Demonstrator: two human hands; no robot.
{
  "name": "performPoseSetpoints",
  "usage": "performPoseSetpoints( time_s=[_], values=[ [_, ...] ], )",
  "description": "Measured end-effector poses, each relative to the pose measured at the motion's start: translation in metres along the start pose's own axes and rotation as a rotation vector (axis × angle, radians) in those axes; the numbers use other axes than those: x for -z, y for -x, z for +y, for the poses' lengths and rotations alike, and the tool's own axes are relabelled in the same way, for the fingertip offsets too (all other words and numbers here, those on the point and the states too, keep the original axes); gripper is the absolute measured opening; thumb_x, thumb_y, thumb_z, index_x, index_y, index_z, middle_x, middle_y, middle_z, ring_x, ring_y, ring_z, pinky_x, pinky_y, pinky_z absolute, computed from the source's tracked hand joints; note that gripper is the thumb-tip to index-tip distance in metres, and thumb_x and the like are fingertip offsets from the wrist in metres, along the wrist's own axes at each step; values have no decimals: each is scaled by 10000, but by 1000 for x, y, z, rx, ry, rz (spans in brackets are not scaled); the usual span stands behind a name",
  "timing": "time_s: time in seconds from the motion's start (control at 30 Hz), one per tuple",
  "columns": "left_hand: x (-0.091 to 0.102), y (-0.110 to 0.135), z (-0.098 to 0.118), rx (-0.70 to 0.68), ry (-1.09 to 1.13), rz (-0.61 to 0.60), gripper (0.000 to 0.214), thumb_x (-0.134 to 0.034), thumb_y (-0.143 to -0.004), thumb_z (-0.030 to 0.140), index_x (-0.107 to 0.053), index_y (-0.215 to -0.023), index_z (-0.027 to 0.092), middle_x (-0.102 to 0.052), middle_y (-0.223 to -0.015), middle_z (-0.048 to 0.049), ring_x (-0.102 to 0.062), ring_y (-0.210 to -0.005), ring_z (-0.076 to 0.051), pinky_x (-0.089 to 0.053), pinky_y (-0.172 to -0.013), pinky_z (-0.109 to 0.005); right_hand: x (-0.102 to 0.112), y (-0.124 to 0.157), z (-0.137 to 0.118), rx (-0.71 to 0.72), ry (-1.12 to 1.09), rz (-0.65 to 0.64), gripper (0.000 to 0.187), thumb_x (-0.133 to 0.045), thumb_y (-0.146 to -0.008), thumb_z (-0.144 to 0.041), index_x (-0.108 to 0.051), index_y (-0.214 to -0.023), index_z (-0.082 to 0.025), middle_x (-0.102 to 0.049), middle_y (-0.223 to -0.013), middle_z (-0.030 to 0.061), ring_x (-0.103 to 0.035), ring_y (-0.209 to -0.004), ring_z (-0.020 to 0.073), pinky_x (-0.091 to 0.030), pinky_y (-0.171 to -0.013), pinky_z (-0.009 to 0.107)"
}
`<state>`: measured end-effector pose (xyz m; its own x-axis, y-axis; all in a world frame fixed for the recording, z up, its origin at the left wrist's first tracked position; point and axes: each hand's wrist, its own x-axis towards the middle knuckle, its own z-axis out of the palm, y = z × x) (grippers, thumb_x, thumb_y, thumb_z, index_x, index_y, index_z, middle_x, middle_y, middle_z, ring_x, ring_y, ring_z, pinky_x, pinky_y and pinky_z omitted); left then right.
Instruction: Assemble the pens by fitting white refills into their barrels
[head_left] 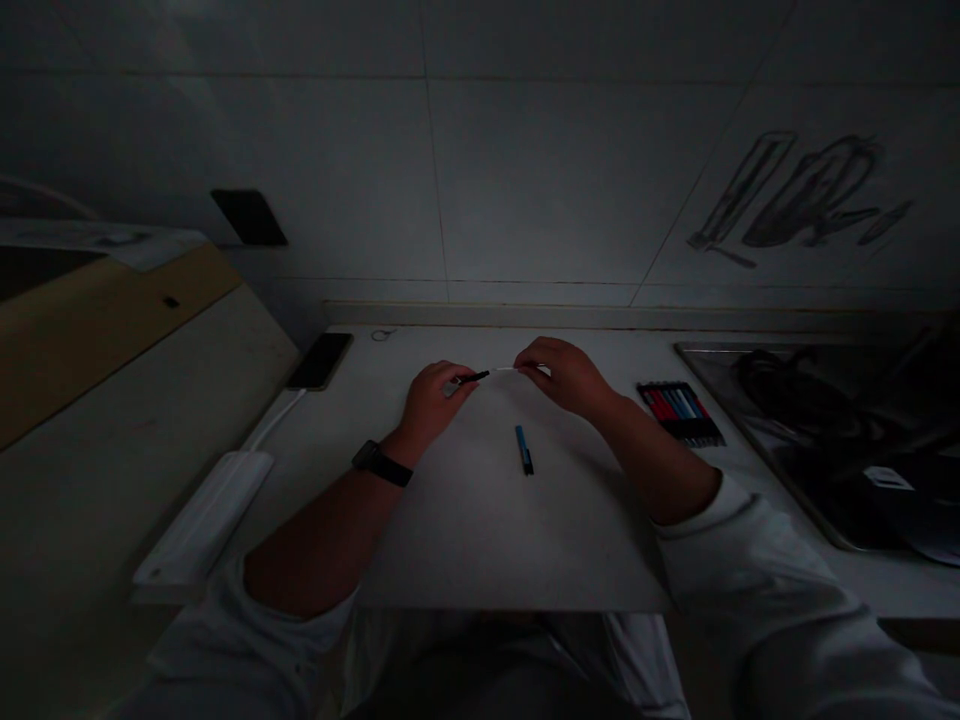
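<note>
The scene is dim. My left hand [433,400] is closed round the dark end of a thin pen-like piece [474,377]. My right hand [564,372] is pinched on a pale thin piece [507,369] that meets the dark one between the hands. Both hands hover over a white sheet [480,520] on the counter. A blue pen [523,449] lies on the sheet just below the hands. A black watch [381,463] is on my left wrist.
A pack of several coloured pens [681,412] lies to the right. A dark sink [840,430] holds dishes at far right. A phone [321,360] with a white cable lies at left, next to a white block [206,520]. A tiled wall stands behind.
</note>
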<state>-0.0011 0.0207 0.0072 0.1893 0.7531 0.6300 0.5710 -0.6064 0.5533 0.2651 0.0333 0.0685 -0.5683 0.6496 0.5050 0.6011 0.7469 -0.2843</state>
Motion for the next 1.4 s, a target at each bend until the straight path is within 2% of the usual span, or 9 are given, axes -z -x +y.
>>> performPoseSetpoints(
  time_s=[0.4, 0.87, 1.07, 1.2, 1.33, 1.4],
  values=[
    [-2, 0, 1, -19, -32, -8, 118, -805, -892, 214, -750, -996, 224, -751, -946, -30, -693, -879, -187, -558, -834, -353, -4, 2, 1, -10, 62, -47, 183, -564, -1016, -237, -746, -1032, -216, -731, -1048, 89, -648, -933, 218, -473, -851, 338],
    [-1, -1, 4, -59, -46, -94, 86, -792, -913, 251, -773, -996, 244, -770, -978, -21, -707, -931, -195, -558, -874, -368, -12, 4, -4, 31, 107, -76, 156, -594, -1012, -218, -749, -1026, -212, -732, -1020, 86, -657, -942, 222, -458, -834, 327],
    [-1, 0, 7, -78, 0, -141, 94, -790, -915, 283, -784, -1002, 247, -762, -968, -32, -707, -913, -199, -565, -860, -368, -22, 6, -14, 19, 105, -101, 180, -625, -984, -186, -719, -1134, -211, -747, -1051, 93, -661, -940, 231, -447, -845, 350],
    [-1, 0, 8, -73, 14, -160, 89, -761, -938, 295, -783, -1011, 250, -760, -968, -39, -705, -918, -207, -568, -872, -383, -28, 7, -18, 24, 94, -107, 216, -635, -1001, -260, -689, -1208, -229, -751, -1103, 96, -667, -998, 255, -456, -897, 378],
    [-1, 0, 7, -21, 49, -118, 91, -731, -956, 289, -776, -1026, 254, -763, -994, -42, -712, -959, -210, -573, -892, -387, -22, 7, -13, 17, 107, -47, 340, -652, -996, -359, -637, -1314, -238, -713, -1244, 123, -642, -1108, 297, -454, -962, 423],
    [-1, -1, 6, 13, 63, -82, 81, -732, -952, 272, -773, -1018, 249, -760, -991, -40, -713, -957, -205, -574, -885, -380, -15, 6, -9, -9, 128, -19, 318, -643, -995, -349, -644, -1288, -227, -707, -1242, 134, -634, -1115, 309, -450, -967, 434]
  ],
)
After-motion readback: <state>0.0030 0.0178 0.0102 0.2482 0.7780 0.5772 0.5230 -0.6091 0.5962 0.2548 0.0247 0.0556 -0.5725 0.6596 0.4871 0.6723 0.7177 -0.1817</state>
